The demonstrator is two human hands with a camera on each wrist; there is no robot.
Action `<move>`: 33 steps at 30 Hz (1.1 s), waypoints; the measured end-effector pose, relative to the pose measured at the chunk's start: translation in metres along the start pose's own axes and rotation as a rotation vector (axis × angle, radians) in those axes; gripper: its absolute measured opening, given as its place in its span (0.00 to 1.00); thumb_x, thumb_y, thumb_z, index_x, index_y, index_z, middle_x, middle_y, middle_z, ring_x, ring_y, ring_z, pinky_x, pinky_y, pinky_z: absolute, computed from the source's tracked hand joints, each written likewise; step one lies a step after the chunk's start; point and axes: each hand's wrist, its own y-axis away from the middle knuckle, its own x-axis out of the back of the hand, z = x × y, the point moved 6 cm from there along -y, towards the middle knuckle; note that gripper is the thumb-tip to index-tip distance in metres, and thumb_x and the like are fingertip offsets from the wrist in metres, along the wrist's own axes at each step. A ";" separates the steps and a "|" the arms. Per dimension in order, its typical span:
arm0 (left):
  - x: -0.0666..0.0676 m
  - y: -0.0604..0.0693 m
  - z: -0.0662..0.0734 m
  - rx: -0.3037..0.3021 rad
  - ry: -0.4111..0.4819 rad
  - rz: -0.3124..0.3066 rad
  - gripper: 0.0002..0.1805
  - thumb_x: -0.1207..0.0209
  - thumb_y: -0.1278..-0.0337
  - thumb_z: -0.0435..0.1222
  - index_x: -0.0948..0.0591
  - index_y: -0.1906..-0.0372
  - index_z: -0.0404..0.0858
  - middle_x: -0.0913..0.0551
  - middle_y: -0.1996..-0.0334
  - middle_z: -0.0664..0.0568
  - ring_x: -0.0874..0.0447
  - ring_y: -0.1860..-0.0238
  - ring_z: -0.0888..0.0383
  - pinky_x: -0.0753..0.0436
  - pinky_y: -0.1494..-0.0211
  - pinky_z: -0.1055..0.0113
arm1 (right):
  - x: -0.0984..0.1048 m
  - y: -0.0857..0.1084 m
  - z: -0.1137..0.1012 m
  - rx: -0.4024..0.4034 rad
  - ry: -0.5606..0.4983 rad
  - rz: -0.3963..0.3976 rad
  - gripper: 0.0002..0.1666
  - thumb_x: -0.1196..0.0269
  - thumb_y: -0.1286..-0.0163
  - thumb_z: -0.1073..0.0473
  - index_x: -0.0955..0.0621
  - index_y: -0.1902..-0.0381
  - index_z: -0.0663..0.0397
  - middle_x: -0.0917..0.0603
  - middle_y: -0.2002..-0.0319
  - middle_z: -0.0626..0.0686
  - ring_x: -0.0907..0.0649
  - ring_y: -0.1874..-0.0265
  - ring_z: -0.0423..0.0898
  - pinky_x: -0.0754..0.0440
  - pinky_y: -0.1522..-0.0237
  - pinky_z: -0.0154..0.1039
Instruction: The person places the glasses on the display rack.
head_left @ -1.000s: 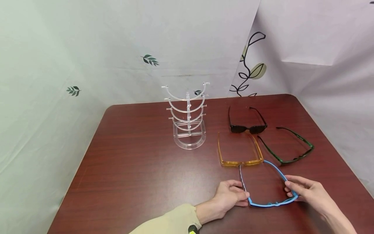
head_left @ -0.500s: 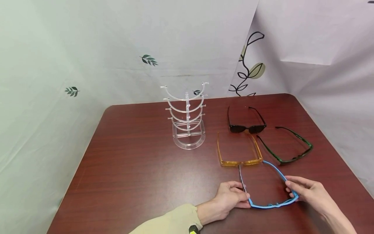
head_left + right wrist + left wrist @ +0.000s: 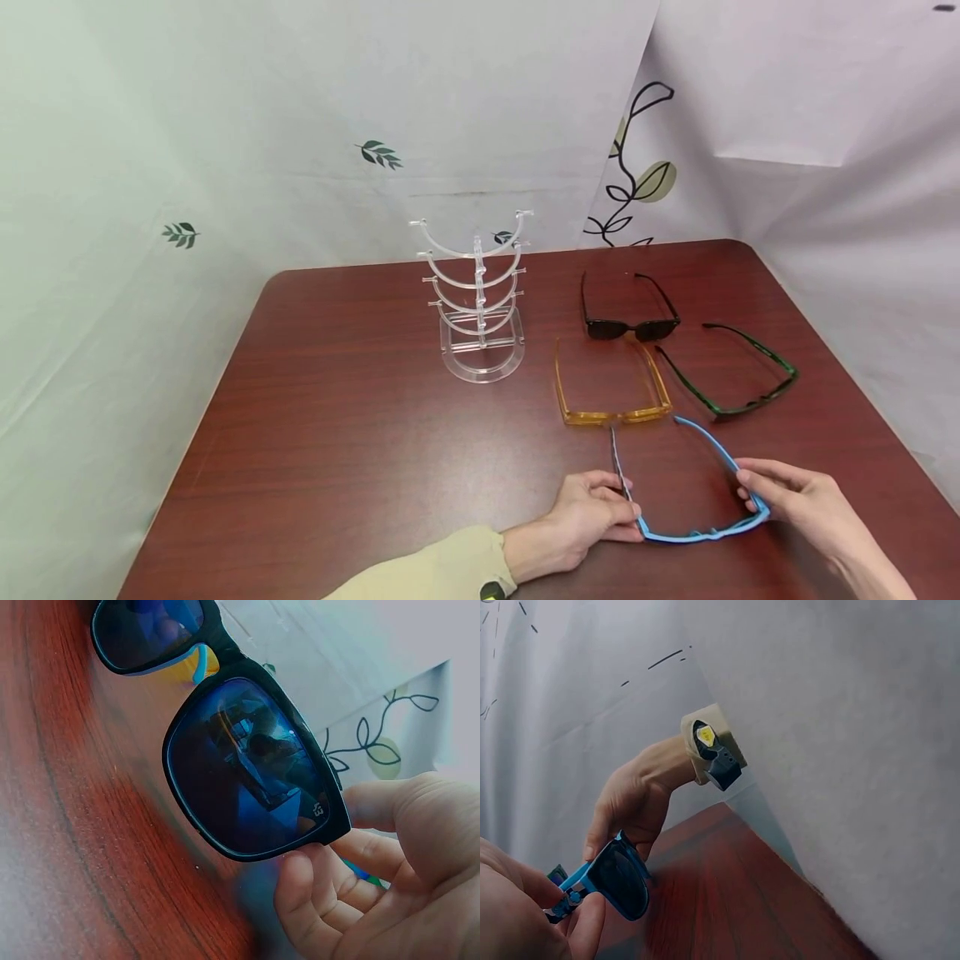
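Blue sunglasses (image 3: 681, 539) are held between both hands near the table's front edge, temples pointing away. My left hand (image 3: 581, 521) pinches their left corner by the hinge; my right hand (image 3: 802, 504) grips the right temple near its hinge. In the left wrist view the near left hand (image 3: 525, 915) pinches one corner of the glasses (image 3: 619, 879). The right wrist view shows dark blue lenses (image 3: 247, 765) in a dark front frame, with the right hand's fingers (image 3: 330, 892) at its corner. Just beyond the blue temples lie amber glasses (image 3: 592, 417).
A clear tiered stand (image 3: 483, 371) stands at the table's back middle. Black sunglasses (image 3: 632, 329) lie at the back right, and green-framed glasses (image 3: 750, 407) lie right of the amber pair. Patterned white cloth (image 3: 300, 125) hangs behind the table (image 3: 322, 400).
The blue glasses' front has shifted slightly toward the front edge, with both hands still holding it. A small gap now shows between the right blue temple tip and the amber glasses.
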 end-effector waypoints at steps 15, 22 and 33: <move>-0.001 0.010 -0.001 0.021 0.019 -0.015 0.18 0.40 0.53 0.13 0.19 0.56 0.30 0.21 0.79 0.50 0.19 0.79 0.59 0.11 0.65 0.59 | 0.002 0.010 0.003 -0.044 0.015 -0.027 0.22 0.36 0.27 0.54 0.18 0.43 0.64 0.13 0.61 0.53 0.15 0.64 0.45 0.15 0.63 0.37; -0.001 0.014 0.003 0.024 0.025 -0.022 0.19 0.41 0.53 0.13 0.19 0.54 0.30 0.21 0.79 0.50 0.19 0.79 0.59 0.11 0.66 0.60 | 0.002 0.016 0.002 -0.060 0.033 -0.012 0.27 0.37 0.27 0.51 0.21 0.41 0.68 0.13 0.61 0.54 0.15 0.64 0.45 0.15 0.63 0.38; 0.000 0.019 0.008 0.027 0.021 -0.036 0.25 0.40 0.52 0.14 0.20 0.45 0.29 0.20 0.77 0.50 0.19 0.79 0.60 0.11 0.64 0.60 | 0.002 0.022 -0.001 -0.010 0.043 0.017 0.22 0.37 0.26 0.55 0.19 0.45 0.68 0.12 0.64 0.56 0.14 0.66 0.44 0.17 0.64 0.32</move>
